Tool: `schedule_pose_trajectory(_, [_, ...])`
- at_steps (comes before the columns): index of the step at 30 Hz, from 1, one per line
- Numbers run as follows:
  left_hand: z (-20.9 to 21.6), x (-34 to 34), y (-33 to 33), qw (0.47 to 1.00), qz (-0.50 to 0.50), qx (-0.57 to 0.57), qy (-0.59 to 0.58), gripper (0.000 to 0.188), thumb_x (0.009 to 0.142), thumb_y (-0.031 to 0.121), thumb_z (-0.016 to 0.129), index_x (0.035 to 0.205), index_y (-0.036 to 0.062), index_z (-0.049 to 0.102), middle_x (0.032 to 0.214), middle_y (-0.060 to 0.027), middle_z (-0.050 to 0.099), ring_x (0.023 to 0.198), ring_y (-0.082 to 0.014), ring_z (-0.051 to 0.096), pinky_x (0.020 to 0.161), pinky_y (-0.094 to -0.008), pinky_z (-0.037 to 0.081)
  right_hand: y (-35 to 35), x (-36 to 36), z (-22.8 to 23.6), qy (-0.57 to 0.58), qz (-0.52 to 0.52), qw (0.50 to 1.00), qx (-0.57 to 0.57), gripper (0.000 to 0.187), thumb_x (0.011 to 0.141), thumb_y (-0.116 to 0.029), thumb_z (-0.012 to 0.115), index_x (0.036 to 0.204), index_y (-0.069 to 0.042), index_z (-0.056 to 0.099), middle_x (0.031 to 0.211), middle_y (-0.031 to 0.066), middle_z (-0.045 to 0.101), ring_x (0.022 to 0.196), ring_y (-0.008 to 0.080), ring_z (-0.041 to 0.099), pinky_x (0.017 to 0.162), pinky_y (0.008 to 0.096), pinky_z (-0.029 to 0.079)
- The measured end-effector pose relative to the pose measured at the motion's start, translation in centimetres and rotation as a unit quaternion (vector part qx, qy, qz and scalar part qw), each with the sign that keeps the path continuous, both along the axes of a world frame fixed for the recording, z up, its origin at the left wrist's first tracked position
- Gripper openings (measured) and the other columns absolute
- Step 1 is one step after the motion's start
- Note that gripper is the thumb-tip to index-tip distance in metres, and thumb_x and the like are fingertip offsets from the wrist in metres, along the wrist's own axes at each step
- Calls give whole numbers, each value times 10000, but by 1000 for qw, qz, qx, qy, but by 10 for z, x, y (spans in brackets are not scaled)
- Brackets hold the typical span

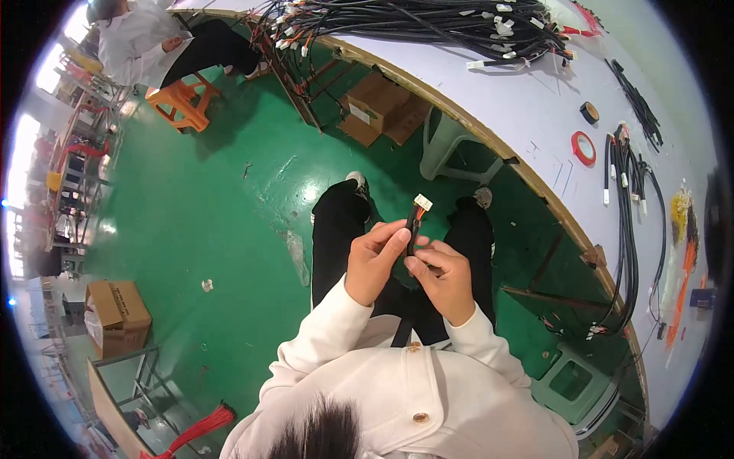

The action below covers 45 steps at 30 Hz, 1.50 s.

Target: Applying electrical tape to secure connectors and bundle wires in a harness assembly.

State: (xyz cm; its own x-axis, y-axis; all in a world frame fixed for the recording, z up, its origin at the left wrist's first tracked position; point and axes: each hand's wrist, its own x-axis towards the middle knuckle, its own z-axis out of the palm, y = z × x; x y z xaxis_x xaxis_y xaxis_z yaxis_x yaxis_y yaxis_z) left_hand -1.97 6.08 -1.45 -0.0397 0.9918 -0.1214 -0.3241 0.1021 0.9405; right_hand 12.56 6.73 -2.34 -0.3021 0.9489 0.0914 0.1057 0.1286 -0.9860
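Above my lap, both hands grip a short black-sleeved wire harness [414, 229]. Its white plug connector [422, 203] points up and away from me, with a few orange and red wires showing just below it. My left hand [375, 258] pinches the sleeve between thumb and fingers, under the connector. Lower down, my right hand [442, 275] has its thumb and fingers closed around the black part. The harness's lower end is hidden behind my fingers and against my dark trousers.
A curved white table [489, 99] runs along the far and right sides. It bears bundled black cables [428, 27], red tape [583, 148], black tape [589, 112] and more harnesses [623, 206]. Stools [451, 145] and a cardboard box [378, 103] stand beneath. Another person [145, 46] sits far left.
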Motion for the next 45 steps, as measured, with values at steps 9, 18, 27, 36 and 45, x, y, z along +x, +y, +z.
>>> schedule_pose_trajectory(9, [-11, -1, 0, 1000, 2, 4, 16, 268, 932, 164, 535, 1110, -25, 604, 922, -38, 632, 887, -97, 549, 846, -255, 414, 33, 14, 31, 126, -30, 988, -83, 226, 886, -94, 569, 1061, 37, 626, 943, 84, 631, 809, 116, 594, 720, 238, 480])
schedule_pose_trajectory(18, [-9, 1, -8, 978, -34, 92, 181, 238, 902, 171, 577, 1075, 20, 639, 851, -20, 673, 787, -120, 511, 750, -274, 412, 34, 17, 44, 40, -11, 998, -54, 222, 891, -118, 583, 1014, 55, 648, 842, 90, 662, 656, 80, 562, 573, 202, 447])
schedule_pose_trajectory(27, [-7, -10, -8, 983, -29, 65, 167, 163, 854, 110, 641, 982, 11, 649, 861, -36, 576, 755, -85, 543, 668, -234, 445, 27, 15, 51, 15, 2, 1000, -17, 182, 852, -72, 612, 950, 72, 664, 791, 98, 660, 652, 105, 597, 598, 209, 470])
schedule_pose_trajectory(36, [-2, -11, -11, 961, -25, 96, 257, 125, 841, 55, 643, 942, -10, 612, 901, -50, 588, 790, -100, 598, 700, -222, 474, 26, 15, 51, -26, -10, 997, 71, 157, 832, -59, 627, 931, 53, 676, 787, 120, 673, 651, 107, 615, 575, 212, 469])
schedule_pose_trajectory(45, [-14, 5, -16, 994, -74, 10, -85, 95, 927, 107, 533, 970, 24, 519, 860, -56, 619, 727, -96, 589, 641, -219, 467, 22, 12, 43, 20, -28, 999, 16, 142, 849, -55, 612, 911, 63, 657, 752, 84, 644, 599, 94, 596, 539, 200, 463])
